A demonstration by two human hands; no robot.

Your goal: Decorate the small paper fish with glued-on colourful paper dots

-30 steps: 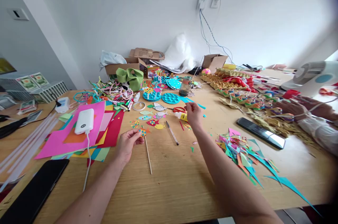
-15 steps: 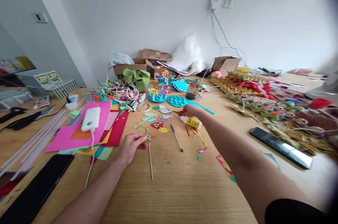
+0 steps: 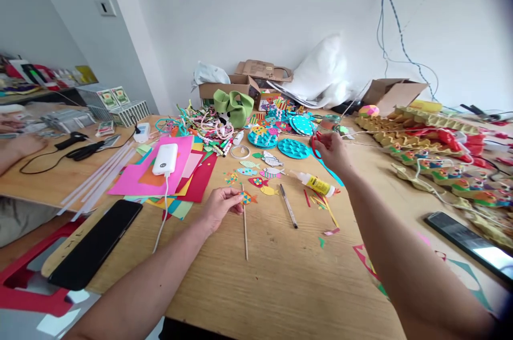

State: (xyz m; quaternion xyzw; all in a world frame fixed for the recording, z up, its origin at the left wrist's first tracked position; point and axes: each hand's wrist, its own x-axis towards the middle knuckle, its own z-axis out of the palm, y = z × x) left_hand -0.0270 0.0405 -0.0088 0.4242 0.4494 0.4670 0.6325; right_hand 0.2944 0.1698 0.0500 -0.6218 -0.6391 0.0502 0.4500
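Note:
Between the thumb and fingers of my left hand is a small orange paper fish with blue and yellow patches. A thin wooden stick lies on the table by those fingertips, its upper part near the fish. My right hand reaches forward, closed on red-handled scissors; their blades are hard to make out. Just below that hand lies a yellow-labelled glue bottle on its side. Several paper fish are spread ahead of my left hand. A pen rests between my arms.
Coloured paper sheets and a white power bank are at left. Blue scalloped discs and a glass jar stand behind. Egg-carton strips and a phone occupy the right. Another person's arm shows far left.
My right hand has come up from beside the glue bottle with the red-handled scissors in it. My left hand still holds the fish. The view has turned to the left.

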